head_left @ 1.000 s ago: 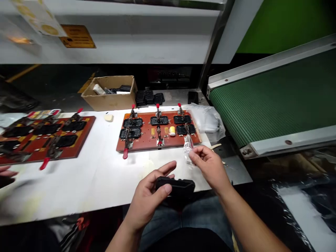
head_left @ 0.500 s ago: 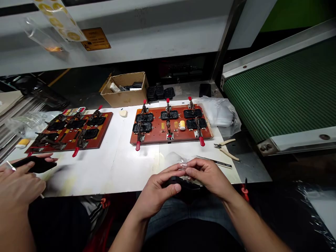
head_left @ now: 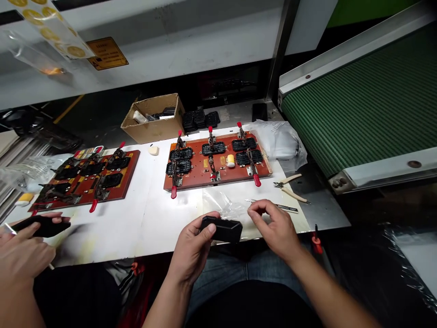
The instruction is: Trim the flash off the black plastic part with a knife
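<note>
A black plastic housing (head_left: 223,229), flat and roughly rectangular with bevelled edges, is gripped in my left hand (head_left: 193,248), thumb on its face and fingers behind. To its right and apart from it is my right hand (head_left: 276,230), thumb and index fingertips pinched together; whether anything small is between them I cannot make out. A clear plastic bag (head_left: 221,202) lies crumpled on the table behind the housing. A craft knife (head_left: 287,208) lies behind my right hand, which partly covers it. Nippers with cream handles (head_left: 292,187) lie to the right.
A brown fixture board (head_left: 191,180) with red-handled clamps holds black parts; a yellow-white roll (head_left: 231,161) stands on it. Another fixture (head_left: 119,191) is at left, beside a co-worker's hands (head_left: 23,248) holding a black part. A cardboard box (head_left: 150,132) and green conveyor (head_left: 362,109) stand beyond.
My hands have come apart. The left has raised and tilted the black housing into view. The clear plastic, earlier at my fingertips, lies on the table, and the camera view has shifted slightly.
</note>
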`<state>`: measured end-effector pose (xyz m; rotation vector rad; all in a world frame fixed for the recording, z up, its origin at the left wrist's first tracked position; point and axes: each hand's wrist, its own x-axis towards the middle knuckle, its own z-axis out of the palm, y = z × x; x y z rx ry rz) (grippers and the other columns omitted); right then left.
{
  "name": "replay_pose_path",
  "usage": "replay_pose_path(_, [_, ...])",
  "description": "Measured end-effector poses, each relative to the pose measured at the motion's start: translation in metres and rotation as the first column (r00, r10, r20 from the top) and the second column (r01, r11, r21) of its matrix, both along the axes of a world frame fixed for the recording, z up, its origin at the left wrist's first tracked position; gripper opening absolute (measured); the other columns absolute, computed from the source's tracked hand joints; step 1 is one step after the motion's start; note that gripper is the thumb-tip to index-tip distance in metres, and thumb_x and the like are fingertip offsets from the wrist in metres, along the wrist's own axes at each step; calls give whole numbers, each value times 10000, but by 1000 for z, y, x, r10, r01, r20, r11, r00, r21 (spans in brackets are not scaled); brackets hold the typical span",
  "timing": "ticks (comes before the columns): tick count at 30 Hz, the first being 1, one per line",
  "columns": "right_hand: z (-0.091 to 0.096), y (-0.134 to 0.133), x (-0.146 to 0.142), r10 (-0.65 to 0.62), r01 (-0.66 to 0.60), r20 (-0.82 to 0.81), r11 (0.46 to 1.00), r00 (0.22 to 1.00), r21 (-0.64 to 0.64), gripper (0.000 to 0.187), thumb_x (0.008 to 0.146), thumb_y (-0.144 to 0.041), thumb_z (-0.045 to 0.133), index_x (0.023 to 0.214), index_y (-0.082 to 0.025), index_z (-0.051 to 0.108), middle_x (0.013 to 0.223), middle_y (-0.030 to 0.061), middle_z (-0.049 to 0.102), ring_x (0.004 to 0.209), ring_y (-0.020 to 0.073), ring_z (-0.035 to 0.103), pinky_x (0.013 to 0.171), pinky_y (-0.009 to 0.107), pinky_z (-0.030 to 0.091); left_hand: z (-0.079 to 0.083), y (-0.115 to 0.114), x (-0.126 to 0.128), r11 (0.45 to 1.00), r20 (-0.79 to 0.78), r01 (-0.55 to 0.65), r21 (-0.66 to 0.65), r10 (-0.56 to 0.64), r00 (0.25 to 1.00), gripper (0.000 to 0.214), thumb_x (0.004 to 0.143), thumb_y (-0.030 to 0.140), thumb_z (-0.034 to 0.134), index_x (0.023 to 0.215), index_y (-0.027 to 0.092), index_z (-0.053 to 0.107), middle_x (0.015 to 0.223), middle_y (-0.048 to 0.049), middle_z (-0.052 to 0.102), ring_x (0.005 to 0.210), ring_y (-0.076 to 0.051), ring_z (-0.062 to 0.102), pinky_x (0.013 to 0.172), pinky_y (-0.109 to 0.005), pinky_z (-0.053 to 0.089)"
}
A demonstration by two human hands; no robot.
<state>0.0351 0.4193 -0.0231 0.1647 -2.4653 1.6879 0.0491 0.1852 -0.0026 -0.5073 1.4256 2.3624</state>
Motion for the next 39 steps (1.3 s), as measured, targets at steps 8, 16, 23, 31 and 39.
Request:
replay_pose_path(8, [1, -26, 27, 310, -260, -324, 947, 894, 191, 435, 972, -23, 561, 1328, -263, 634, 1058, 83, 712, 938, 236, 650, 811, 404, 575, 0, 33, 2, 910, 58, -391, 138, 387, 920, 317, 805, 243, 877, 1092, 185, 754, 1031, -24, 782, 950, -137, 728, 922, -236, 572])
replay_pose_path(16, [21, -54, 35, 68, -84, -114, 985, 991, -150, 253, 1029, -151, 559, 1200, -265, 705, 1085, 58, 714, 1008, 203, 687, 883, 333, 578, -18, 40, 42, 887, -401, -127, -444, -70, 914, 395, 1074, 402, 512, 1441, 307, 624, 1610, -54, 524, 1513, -241, 452, 1276, -381, 338])
replay_pose_path(23, [32, -49, 39, 318, -340, -186, 935, 929, -99, 256, 989, -102, 558, 1174, -211, 698, 1023, 68, 719, 947, 197, 682, 861, 336, 559, -16, 22, 42, 828, -358, -15, -561, -226, 906, 273, 972, 320, 689, 1229, 314, 783, 1328, -47, 742, 1256, -225, 676, 1121, -333, 521])
replay_pose_path(31, [5, -41, 64, 426, -208, 301, 807, 853, -553, 247, 1022, -453, 638, 1032, -206, 640, 835, 15, 691, 706, 137, 623, 656, 264, 485, -14, 21, 31, 835, -141, -154, -528, 92, 986, 578, 717, 433, 916, 1244, 240, 776, 1234, -93, 778, 1074, -255, 744, 924, -316, 613])
replay_pose_path(39, [-17, 0, 42, 429, 228, 438, 458, 790, -859, 650, 693, -664, 888, 988, -183, 564, 700, -30, 625, 516, 81, 552, 430, 167, 341, -35, 37, 27, 756, -167, -80, -650, -39, 985, 507, 678, 524, 910, 1105, 281, 786, 1089, 7, 807, 1040, -243, 726, 908, -275, 610])
